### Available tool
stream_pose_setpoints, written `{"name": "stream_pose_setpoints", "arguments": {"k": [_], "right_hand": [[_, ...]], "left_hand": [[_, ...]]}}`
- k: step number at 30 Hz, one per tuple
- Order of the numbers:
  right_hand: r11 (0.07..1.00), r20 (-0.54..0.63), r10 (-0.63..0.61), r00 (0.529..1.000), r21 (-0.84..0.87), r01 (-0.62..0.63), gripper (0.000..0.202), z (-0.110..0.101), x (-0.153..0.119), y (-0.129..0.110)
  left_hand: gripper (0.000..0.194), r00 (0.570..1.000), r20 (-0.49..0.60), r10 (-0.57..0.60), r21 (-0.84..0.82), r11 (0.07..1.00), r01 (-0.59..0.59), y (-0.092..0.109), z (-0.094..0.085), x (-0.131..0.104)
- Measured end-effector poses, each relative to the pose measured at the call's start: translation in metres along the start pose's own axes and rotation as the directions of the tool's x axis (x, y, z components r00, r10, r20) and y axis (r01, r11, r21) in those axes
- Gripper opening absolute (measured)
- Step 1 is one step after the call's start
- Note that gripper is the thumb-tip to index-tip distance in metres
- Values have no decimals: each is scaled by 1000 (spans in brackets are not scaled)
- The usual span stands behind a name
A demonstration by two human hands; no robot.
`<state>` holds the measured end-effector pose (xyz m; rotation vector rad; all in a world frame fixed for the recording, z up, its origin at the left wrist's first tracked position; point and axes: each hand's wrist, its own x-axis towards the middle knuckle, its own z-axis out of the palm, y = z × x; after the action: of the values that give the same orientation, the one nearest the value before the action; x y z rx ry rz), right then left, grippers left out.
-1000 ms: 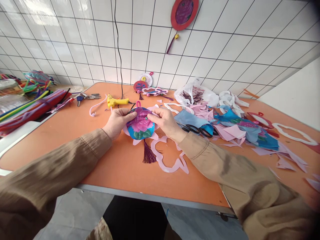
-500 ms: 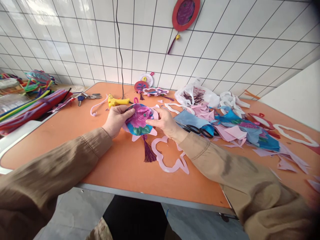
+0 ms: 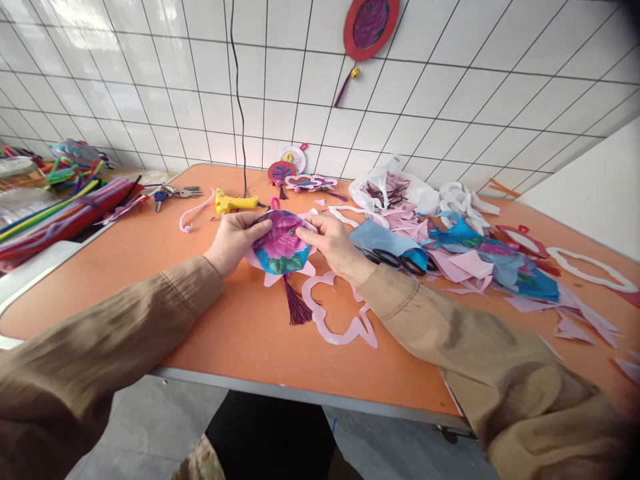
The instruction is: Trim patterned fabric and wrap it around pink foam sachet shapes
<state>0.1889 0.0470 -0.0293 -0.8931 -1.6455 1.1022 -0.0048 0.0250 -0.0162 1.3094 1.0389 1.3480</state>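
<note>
Between my two hands is a round floral fabric piece [image 3: 281, 241], pink and blue with green leaves, over a pale pink backing whose points stick out below. My left hand [image 3: 233, 241] pinches its left edge, thumb on the front. On the right edge, my right hand [image 3: 334, 243] pinches it with the thumb on top. A dark purple tassel [image 3: 297, 303] hangs from the bottom of the piece, and a pink loop [image 3: 275, 204] rises at its top. Just below my right hand, a pink cut-out frame [image 3: 320, 319] lies on the table.
A yellow glue gun [image 3: 235, 201] lies behind my left hand. Black-handled scissors [image 3: 400, 261] rest beside blue fabric scraps [image 3: 383, 235] on the right. Pipe cleaners [image 3: 65, 223] are bundled at the left. A finished round ornament [image 3: 371, 28] hangs on the tiled wall.
The fabric piece has tilted and shifted slightly in my hands. My right thumb has moved up a little along its right edge. Both hands keep their pinch.
</note>
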Motion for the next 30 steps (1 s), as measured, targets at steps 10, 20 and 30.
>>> {"name": "stream_pose_setpoints", "arguments": {"k": [10, 20, 30], "right_hand": [[998, 8, -42, 999, 44, 42, 45, -1, -1, -1], [999, 35, -43, 998, -29, 44, 32, 1, -4, -12], [995, 27, -48, 998, -87, 50, 28, 2, -4, -11]], "left_hand": [[33, 999, 38, 2, 40, 999, -4, 0, -1, 0], [40, 986, 167, -15, 162, 987, -12, 0, 1, -2], [35, 981, 183, -59, 184, 983, 24, -4, -1, -1]]}}
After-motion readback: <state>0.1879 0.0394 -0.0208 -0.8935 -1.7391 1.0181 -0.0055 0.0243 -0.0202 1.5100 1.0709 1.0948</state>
